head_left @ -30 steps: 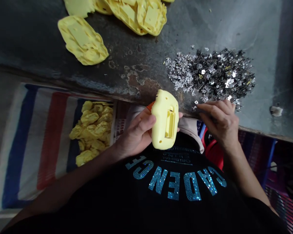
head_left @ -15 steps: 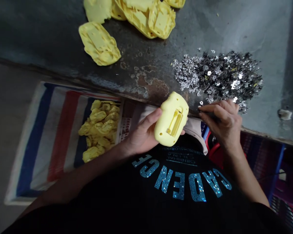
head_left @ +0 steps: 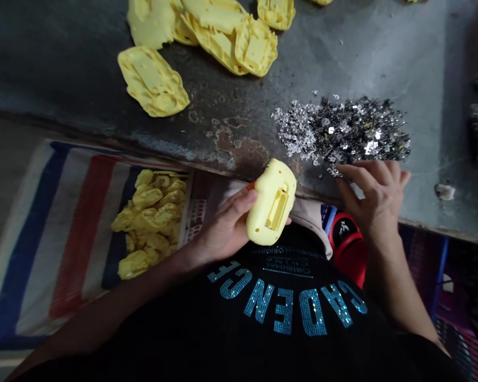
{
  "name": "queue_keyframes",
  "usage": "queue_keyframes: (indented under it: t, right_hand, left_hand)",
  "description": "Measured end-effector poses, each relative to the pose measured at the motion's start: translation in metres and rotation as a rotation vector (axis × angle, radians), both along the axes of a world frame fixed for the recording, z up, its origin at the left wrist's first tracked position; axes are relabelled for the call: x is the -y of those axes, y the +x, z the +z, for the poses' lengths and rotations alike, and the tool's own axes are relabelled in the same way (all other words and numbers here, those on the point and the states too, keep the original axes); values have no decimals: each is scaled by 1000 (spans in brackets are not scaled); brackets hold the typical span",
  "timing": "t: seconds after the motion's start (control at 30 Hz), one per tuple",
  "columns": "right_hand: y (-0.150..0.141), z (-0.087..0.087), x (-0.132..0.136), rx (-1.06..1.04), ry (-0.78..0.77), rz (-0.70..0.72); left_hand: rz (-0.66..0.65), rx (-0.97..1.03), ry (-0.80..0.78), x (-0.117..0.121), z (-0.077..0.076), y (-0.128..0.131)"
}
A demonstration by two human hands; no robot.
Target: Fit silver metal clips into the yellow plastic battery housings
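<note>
- The yellow case (head_left: 258,207) was in the middle of the frame, just below the table's edge. It was tilted, with its top end leaning to the right. A long open slot (head_left: 276,209) and small round holes showed on it.
- The left hand (head_left: 231,225) held the case from the left side, its thumb pressed on the side and its other fingers mostly hidden behind.
- A bit of something orange (head_left: 250,185) peeked out between the case and that hand.
- The right hand (head_left: 376,199) was right of the middle, at the low edge of the metal bits (head_left: 342,130). Its thumb and pointing finger were close together, but I cannot tell if they pinched a bit. Its other fingers were bent.
- The metal bits lay in a shiny, messy pile on the gray table (head_left: 322,53).
- A small pale lump (head_left: 445,192) sat on the table, right of that hand.
- One yellow cover (head_left: 153,82) lay by itself in the upper left, near a bunch of yellow covers (head_left: 223,40) at the top.
- More yellow parts (head_left: 151,223) lay in a heap beside the striped cloth (head_left: 79,228), at the left.
- A black shirt (head_left: 263,350) with sparkly blue letters filled the bottom middle.
</note>
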State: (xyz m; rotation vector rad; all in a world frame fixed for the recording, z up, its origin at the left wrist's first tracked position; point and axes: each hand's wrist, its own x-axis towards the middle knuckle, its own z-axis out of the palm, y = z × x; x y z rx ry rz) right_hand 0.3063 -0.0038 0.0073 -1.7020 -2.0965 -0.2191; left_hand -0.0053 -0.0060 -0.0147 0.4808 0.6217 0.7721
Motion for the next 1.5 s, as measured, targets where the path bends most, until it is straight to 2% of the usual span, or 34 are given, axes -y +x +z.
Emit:
queue_keyframes:
  t: [0.13,0.2,0.4,0.63,0.77,0.97,1.13,1.37,1.5]
  right_hand:
    - [-20,-1,-28,55,-62,-20]
    - [-24,-2,-33,84,-81,-29]
    - [-9,5,-8,71,-111,131]
    - [32,9,8,71,15,13]
    - [18,7,3,30,53,-2]
    - [-16,-3,-18,12,-75,32]
    - [-14,-4,-24,2,-94,43]
    - [-14,-6,-9,-106,-40,185]
    - [-7,-9,2,-162,-21,169]
  left_hand:
    - [-16,-3,-2,0,0,-2]
    - [-9,-13,-7,-1,1,-4]
    - [1,-19,0,-5,1,-5]
    - [-1,-4,-7,-7,5,1]
    - [9,-15,-5,-5,8,3]
    - [11,-26,16,-3,10,3]
    - [6,-25,15,-3,9,0]
    - [-10,-5,20,-4,8,2]
    - [-2,-24,12,-3,7,3]
